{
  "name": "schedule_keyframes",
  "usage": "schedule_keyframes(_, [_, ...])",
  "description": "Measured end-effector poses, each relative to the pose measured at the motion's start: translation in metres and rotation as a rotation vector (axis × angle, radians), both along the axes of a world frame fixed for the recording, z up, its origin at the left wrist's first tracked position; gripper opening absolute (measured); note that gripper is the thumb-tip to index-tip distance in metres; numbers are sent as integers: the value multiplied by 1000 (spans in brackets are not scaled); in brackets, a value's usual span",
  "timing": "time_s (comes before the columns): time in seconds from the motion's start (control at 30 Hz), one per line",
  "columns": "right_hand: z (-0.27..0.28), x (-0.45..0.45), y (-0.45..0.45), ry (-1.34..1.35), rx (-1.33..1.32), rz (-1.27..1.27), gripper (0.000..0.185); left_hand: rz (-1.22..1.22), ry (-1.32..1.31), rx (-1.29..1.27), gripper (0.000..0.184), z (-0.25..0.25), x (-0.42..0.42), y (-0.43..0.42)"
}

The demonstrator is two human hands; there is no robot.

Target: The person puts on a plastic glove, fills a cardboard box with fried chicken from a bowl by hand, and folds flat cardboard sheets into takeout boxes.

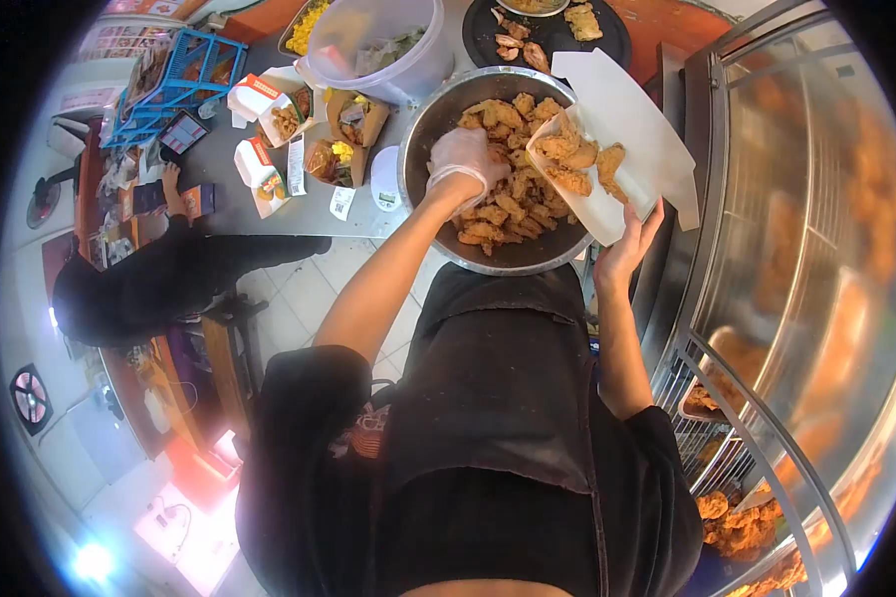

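Note:
A large metal bowl [408, 189] full of fried chicken pieces [513, 204] stands at the counter's front edge. My left hand [460, 164], in a clear plastic glove, is down in the bowl's left side, touching the chicken. Its fingertips are hidden, so its grip cannot be told. My bare right hand [622, 244] holds a white cardboard box [657, 144] by its lower edge. The box is open and tilted over the bowl's right side, with several fried chicken pieces [569, 159] inside.
Filled food boxes [259, 179], a white scale-like device [385, 179] and a clear plastic tub [388, 70] stand left of the bowl. Behind is a black tray [612, 45]. A glass-fronted display case [806, 229] lines the right. At far left, another person [159, 284] works.

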State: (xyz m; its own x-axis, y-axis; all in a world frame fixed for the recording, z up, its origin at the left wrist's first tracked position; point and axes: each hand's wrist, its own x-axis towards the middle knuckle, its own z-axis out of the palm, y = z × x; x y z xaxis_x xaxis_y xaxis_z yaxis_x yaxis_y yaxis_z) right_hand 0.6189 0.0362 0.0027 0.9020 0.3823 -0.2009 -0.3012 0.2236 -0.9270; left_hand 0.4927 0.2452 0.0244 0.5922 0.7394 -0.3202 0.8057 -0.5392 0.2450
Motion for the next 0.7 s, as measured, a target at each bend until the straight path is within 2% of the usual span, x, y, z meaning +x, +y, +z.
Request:
schedule_keyframes(0.13, [2,-4,-2,-16,-37,9,62,17,-26,-27,32,-1,0,5])
schedule_keyframes(0.2, [-6,-5,-3,-7,-57,-3,60,376,-412,-376,23,0,-11,3])
schedule_keyframes(0.23, [-9,-4,-4,0,-80,-13,58,369,-413,-376,23,4,-14,4])
schedule_keyframes(0.3, [-11,-7,-3,-63,-88,-9,59,484,-841,-289,24,17,-14,4])
schedule_keyframes(0.33, [-11,-10,-2,-121,-99,10,59,715,-1019,-530,34,48,-8,-9])
schedule_keyframes(0.37, [-8,-12,-2,-120,-104,6,59,715,-1015,-536,34,56,-4,-15])
schedule_keyframes(0.43, [-1,-15,2,29,-7,60,60,307,-669,-223,42,69,-2,-26])
schedule_keyframes(0.5, [-4,-18,5,2,-35,71,61,249,-630,-275,48,92,13,-45])
schedule_keyframes(0.53, [-12,-18,2,38,-30,47,61,215,-674,-329,40,95,11,-48])
schedule_keyframes(0.57, [-17,-15,0,73,-22,21,61,227,-675,-319,40,87,5,-44])
schedule_keyframes(0.63, [-10,-12,-3,118,62,7,58,461,-1174,-117,18,43,-13,-28])
schedule_keyframes(0.67, [1,-11,-4,126,65,8,57,558,-1000,-73,8,16,-27,-9])
schedule_keyframes(0.7, [9,-8,-5,131,62,8,56,500,-734,-47,17,2,-36,1])
